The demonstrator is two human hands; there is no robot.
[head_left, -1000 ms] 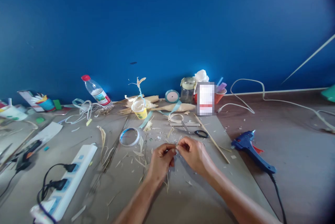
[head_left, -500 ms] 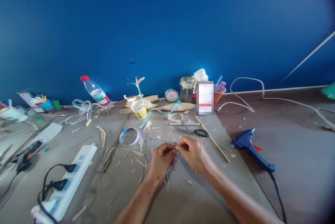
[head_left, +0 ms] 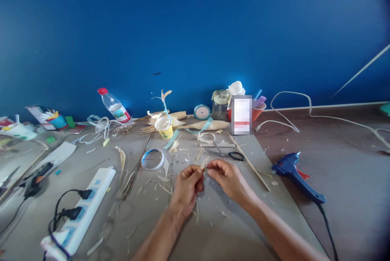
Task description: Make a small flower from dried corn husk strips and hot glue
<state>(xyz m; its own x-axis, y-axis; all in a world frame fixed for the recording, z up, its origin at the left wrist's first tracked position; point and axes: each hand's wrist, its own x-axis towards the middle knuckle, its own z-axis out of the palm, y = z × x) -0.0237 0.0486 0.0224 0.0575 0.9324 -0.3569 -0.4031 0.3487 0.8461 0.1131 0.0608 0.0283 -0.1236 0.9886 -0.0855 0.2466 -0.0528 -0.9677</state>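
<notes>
Over the middle of the mat, my left hand [head_left: 189,183] pinches a small pale piece of dried husk [head_left: 204,163] between thumb and index finger. The husk's pointed end sticks up past the fingertips. Just to its right is my right hand [head_left: 225,177], thumb and forefinger slightly apart, with nothing visible between them. Husk scraps and thin strips lie scattered around both hands. A roll of clear tape [head_left: 152,159] lies left of them, and scissors [head_left: 235,155] with a black handle lie beyond the right hand.
A blue glue gun [head_left: 298,175] lies at the right, its cord running forward. A white power strip [head_left: 87,208] with black plugs is at the left. Along the wall stand a bottle [head_left: 115,106], a yellow cup [head_left: 165,131] and a jar [head_left: 219,104]. A thin stick [head_left: 252,167] lies right of the scissors.
My hands have drawn slightly apart; the right fingertips have come away from the left. The husk piece now shows above my left fingers. The view has shifted a little.
</notes>
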